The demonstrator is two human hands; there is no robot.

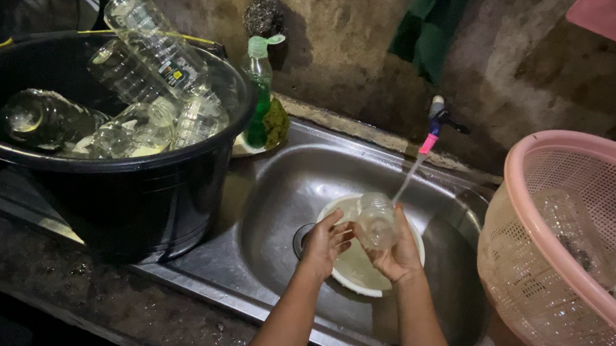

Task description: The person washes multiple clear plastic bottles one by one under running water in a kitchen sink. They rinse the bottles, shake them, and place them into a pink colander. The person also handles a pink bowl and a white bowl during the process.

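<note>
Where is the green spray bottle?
The green spray bottle stands at the back of the counter by the wall, between the black tub and the sink.

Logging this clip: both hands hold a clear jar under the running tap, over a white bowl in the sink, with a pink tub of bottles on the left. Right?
Not quite. The head view shows the tub of bottles is black; the pink thing is a basket on the right. The rest holds.

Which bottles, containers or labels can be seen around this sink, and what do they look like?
Clear plastic bottle, small dark label, lying atop the black tub, left.
Spray bottle, green liquid, pale green trigger, upright behind the sink.
Clear jar, no label visible, held over the sink by the right hand.
</note>
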